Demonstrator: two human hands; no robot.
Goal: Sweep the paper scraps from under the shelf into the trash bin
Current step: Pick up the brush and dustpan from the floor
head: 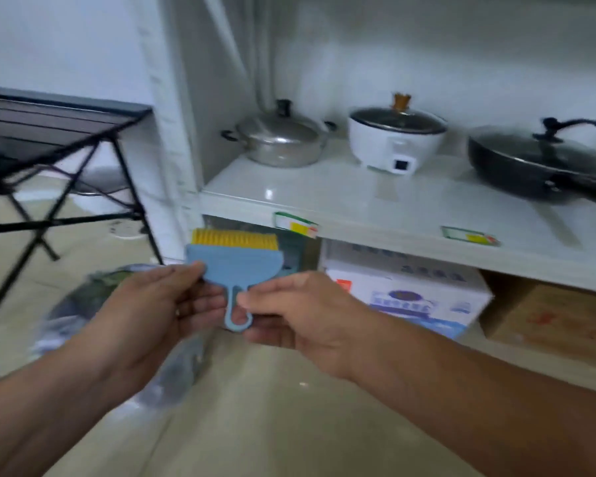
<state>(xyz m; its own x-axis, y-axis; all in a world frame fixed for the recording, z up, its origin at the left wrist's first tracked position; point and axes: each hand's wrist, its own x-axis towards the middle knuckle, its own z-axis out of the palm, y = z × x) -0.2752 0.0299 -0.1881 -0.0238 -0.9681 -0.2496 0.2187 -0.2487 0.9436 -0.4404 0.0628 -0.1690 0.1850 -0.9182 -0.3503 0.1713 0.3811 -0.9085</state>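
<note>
**Head view: small brush held in both hands before the shelf**

Head camera shows, going left to right, the left hand (152, 304) pinching the blue body of the brush (236, 266), and the right hand (289, 311) closed on its looped handle. Yellow bristles point up toward the shelf (358, 204). The brush looks light, its plastic stiff and its bristles soft; the handle is probably the best grip. Paper scraps and trash bin cannot be made out.
</note>
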